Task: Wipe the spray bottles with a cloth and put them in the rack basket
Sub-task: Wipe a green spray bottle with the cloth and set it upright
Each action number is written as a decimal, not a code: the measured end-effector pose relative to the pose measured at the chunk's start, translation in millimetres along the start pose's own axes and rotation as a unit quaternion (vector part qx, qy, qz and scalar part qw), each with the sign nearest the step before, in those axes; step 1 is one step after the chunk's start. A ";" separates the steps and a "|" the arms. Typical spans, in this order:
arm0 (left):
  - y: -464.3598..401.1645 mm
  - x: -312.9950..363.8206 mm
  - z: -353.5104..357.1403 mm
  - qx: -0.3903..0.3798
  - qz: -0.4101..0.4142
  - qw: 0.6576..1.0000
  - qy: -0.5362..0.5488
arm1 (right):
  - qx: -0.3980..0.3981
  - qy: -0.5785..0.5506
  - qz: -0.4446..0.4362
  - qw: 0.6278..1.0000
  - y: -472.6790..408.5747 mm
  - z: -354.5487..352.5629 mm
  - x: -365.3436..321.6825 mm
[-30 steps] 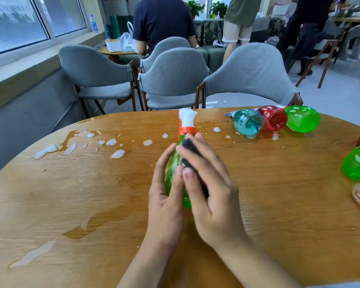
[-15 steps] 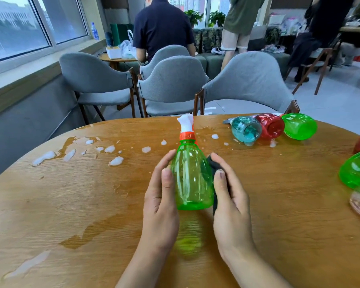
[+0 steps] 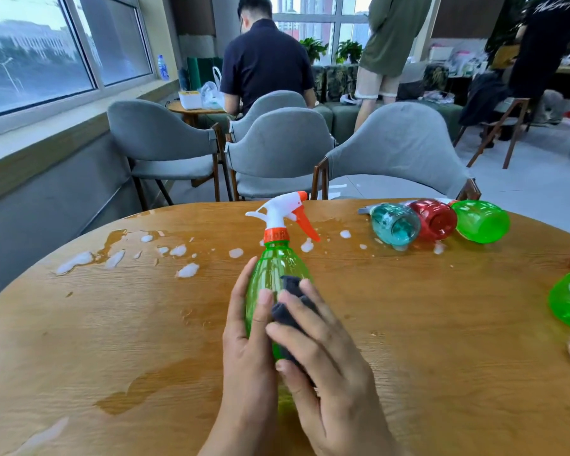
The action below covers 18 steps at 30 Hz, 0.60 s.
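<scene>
Green bottle (image 3: 273, 274), dark cloth (image 3: 290, 311)

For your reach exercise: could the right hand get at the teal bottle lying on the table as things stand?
Probably yes, once freed: the right hand presses a dark cloth to the green bottle, and bare table lies between it and the teal bottle.
</scene>
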<state>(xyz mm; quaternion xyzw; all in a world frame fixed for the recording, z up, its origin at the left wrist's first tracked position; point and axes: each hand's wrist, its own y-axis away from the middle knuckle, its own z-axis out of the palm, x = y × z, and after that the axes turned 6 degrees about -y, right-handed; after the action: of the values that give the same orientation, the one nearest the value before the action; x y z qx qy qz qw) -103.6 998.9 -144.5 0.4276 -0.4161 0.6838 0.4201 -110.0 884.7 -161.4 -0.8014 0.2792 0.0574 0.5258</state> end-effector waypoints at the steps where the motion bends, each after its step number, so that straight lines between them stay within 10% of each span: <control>1: 0.2 -0.3 -1.9 -0.014 0.006 1.000 -0.008 | -0.014 0.012 -0.022 1.000 -3.5 -0.8 1.2; 13: 3.6 -8.5 2.3 0.009 0.030 0.999 -0.026 | 0.119 -0.154 0.274 0.942 -20.8 -1.8 5.9; 18: -4.4 -7.2 -7.8 0.032 0.025 0.999 -0.023 | 0.065 -0.058 0.116 0.989 5.2 11.5 -9.0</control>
<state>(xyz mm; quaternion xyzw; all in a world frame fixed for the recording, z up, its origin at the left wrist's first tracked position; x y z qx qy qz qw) -99.3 1005.9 -152.5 0.4461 -0.4140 0.6968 0.3795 -117.9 896.7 -167.1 -0.7230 0.3419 0.1463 0.5823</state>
